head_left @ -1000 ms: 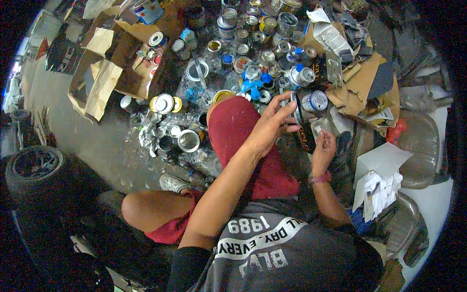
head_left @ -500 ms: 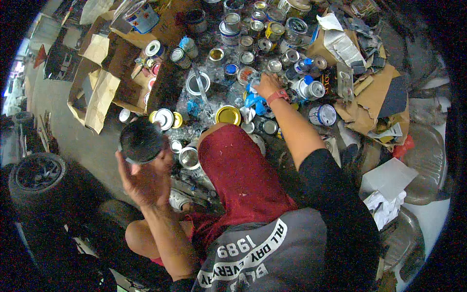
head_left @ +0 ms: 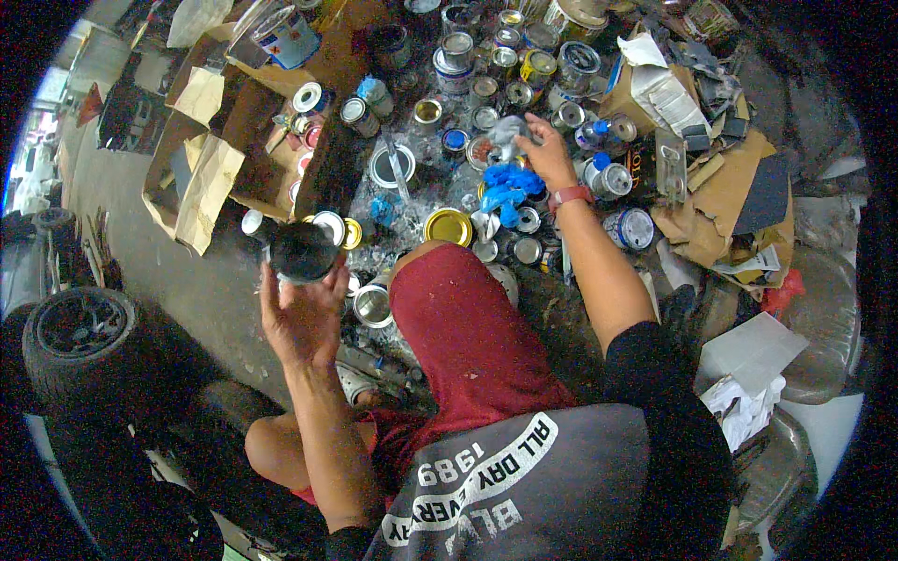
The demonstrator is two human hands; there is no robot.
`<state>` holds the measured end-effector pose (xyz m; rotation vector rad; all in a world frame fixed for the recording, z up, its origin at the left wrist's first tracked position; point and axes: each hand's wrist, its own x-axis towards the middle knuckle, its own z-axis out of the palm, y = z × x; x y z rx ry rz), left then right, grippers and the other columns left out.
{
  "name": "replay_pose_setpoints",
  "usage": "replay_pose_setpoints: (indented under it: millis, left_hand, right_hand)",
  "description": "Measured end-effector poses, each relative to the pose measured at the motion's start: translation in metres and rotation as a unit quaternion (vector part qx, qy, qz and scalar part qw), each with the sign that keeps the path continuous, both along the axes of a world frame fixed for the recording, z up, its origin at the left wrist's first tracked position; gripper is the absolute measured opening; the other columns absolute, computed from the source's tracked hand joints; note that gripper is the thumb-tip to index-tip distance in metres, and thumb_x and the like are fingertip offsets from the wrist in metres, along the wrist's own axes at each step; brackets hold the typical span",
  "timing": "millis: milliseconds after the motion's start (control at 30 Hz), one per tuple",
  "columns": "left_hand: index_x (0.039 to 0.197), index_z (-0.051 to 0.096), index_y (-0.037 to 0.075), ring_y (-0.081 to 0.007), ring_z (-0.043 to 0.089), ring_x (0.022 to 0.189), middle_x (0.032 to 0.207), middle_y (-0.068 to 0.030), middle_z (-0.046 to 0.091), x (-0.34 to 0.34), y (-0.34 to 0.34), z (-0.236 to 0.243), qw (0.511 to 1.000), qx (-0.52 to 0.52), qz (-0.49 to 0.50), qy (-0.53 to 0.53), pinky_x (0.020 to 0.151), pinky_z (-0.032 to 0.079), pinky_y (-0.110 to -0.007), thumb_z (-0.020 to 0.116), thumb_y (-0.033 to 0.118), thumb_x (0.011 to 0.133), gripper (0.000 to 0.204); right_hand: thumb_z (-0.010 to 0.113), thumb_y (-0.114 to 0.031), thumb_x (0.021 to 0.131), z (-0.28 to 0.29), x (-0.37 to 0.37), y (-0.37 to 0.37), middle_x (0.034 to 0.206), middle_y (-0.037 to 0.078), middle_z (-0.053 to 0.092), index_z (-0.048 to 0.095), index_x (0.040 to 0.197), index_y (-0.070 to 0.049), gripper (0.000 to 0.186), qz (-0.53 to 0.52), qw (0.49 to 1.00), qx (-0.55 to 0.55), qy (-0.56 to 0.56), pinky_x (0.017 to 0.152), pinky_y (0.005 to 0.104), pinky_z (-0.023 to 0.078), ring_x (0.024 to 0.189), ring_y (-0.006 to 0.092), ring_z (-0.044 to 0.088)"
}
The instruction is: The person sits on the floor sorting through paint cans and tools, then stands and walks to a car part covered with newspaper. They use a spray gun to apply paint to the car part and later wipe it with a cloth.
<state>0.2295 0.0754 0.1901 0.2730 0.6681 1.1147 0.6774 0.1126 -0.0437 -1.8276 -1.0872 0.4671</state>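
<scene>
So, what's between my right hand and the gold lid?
In the head view, a crumpled blue wad lies between your right hand and the gold lid.

Widest gap: floor (head_left: 140, 252) left of cardboard box (head_left: 208, 192), tire (head_left: 79, 332) at its near end. Right of box: packed cans (head_left: 538, 67), crumpled blue plastic (head_left: 512, 178), slits only. Box's near side: left hand (head_left: 304, 318) with dark tub (head_left: 304, 251) in the way.

Left grip (head_left: 304, 323) cups upward, right arm (head_left: 608, 266) outstretched.
</scene>
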Motion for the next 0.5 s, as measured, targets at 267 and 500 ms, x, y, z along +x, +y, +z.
replay_pose_setpoints:
  millis: [267,500]
  left_hand:
    - [0.144,0.064,0.014,-0.0329,0.064,0.135,0.147,-0.0112,0.067,0.119,0.024,0.016,0.969,0.046,-0.215,-0.116,0.115,0.051,-0.052,0.06,0.045,0.108,0.048]
    - [0.154,0.054,0.013,-0.0283,0.065,0.135,0.15,-0.0099,0.064,0.158,0.003,-0.017,0.963,0.039,-0.236,-0.124,0.112,0.055,-0.048,0.06,0.04,0.11,0.052]
  right_hand:
    - [0.086,-0.014,0.093,0.176,-0.009,-0.034,0.109,0.002,0.074,0.072,0.113,-0.005,0.027,0.057,0.966,0.172,0.182,0.086,0.0297,0.056,0.095,0.0106,0.067]
    - [0.087,-0.012,0.092,0.291,-0.082,-0.089,0.102,0.006,0.073,0.067,0.115,-0.005,0.031,0.021,0.976,0.213,0.035,0.085,0.0329,0.058,0.098,0.0154,0.071]
